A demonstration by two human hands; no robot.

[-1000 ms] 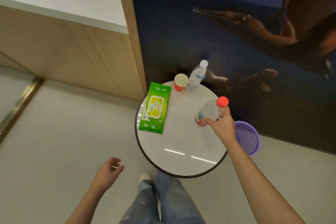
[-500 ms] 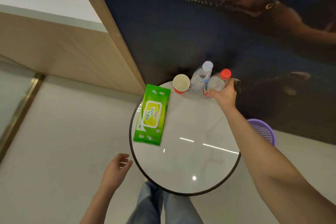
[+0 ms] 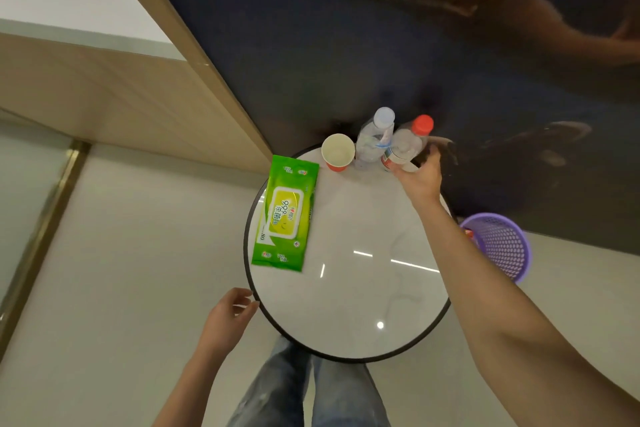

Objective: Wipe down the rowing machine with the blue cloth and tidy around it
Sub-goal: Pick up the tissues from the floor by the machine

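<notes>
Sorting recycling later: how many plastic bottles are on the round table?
2. The white-capped bottle stands at the far edge beside the paper cup; the red-capped bottle is next to it, at the right hand. None seems hidden.

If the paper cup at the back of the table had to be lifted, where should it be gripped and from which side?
Probably around the wall of the cup, just under the rim, coming from its left or front. It stands upright and open-topped; the clear bottle crowds its right side, while the table in front is bare and the wipes pack lies apart at its left.
</notes>
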